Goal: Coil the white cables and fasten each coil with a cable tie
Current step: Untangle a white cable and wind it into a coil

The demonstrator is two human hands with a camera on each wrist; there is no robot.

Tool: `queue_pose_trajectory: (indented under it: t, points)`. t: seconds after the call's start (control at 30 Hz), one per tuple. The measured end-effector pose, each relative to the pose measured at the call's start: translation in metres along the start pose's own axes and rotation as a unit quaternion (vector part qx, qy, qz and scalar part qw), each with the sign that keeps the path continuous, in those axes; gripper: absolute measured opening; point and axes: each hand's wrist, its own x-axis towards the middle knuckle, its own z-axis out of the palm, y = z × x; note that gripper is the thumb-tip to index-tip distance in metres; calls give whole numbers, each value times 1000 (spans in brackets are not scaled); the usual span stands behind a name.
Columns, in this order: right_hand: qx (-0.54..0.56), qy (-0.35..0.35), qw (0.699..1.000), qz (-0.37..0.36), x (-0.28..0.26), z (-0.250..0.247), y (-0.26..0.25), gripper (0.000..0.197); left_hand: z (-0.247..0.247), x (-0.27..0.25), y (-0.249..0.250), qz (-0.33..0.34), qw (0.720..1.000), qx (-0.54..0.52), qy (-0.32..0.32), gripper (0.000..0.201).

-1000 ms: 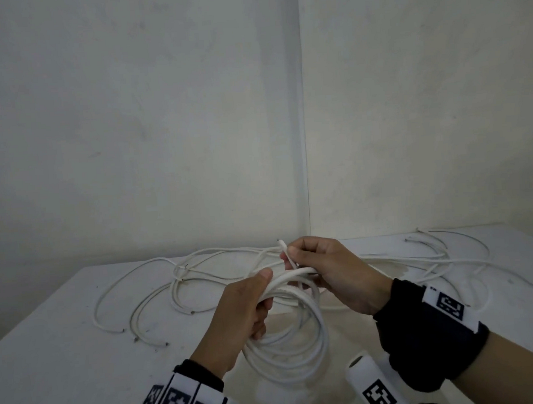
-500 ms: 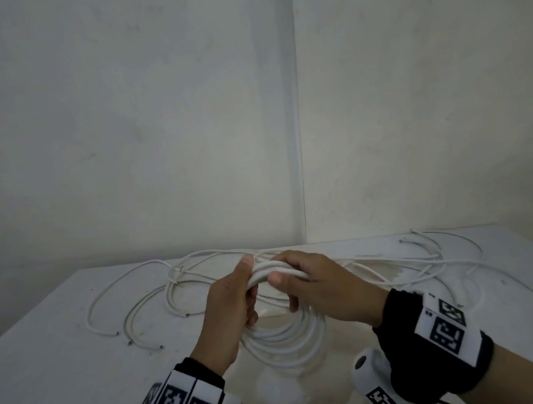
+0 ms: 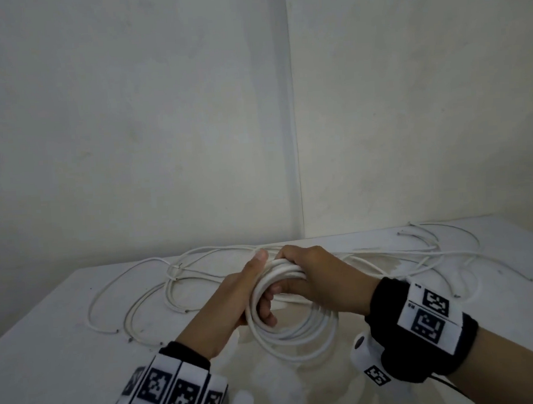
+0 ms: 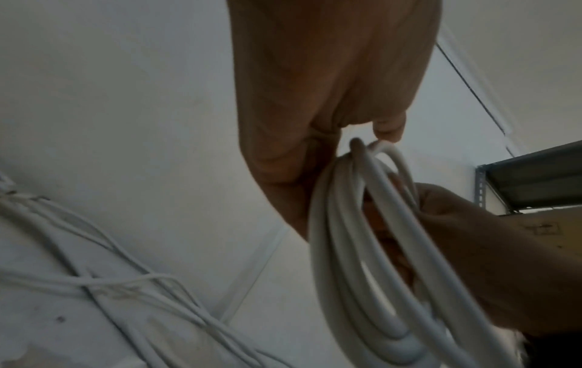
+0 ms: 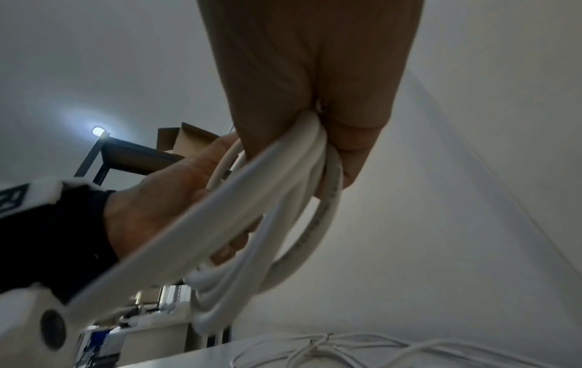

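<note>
Above the near part of the white tabletop [image 3: 50, 355], both hands grasped a thick round coil of white cable [image 3: 293, 331]: left hand [image 3: 234, 300] at its left side, right hand [image 3: 323, 279] over its top. Behind, thin loose white cables [image 3: 146, 296] sprawled toward the wall corner.

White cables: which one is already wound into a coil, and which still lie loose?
The thick white cable held in both hands is coiled. The thin cables lie loose on the table.
</note>
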Motion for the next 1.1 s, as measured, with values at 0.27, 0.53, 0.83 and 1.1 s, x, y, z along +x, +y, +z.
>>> queue_pose_trajectory:
  t: [0.27, 0.53, 0.83, 1.1]
  points:
    - [28, -53, 997, 51, 4, -6, -4, 37, 17, 3, -5, 106, 989, 39, 90, 38]
    - [113, -69, 991, 26, -2, -8, -7, 17, 7, 6, -11, 110, 986, 51, 116, 40]
    - [6, -7, 1000, 25, 2, -7, -6, 17, 10, 2, -18, 81, 991, -24, 105, 35]
    - [-32, 57, 998, 23, 4, -13, -2, 16, 14, 2, -12, 74, 992, -52, 92, 35]
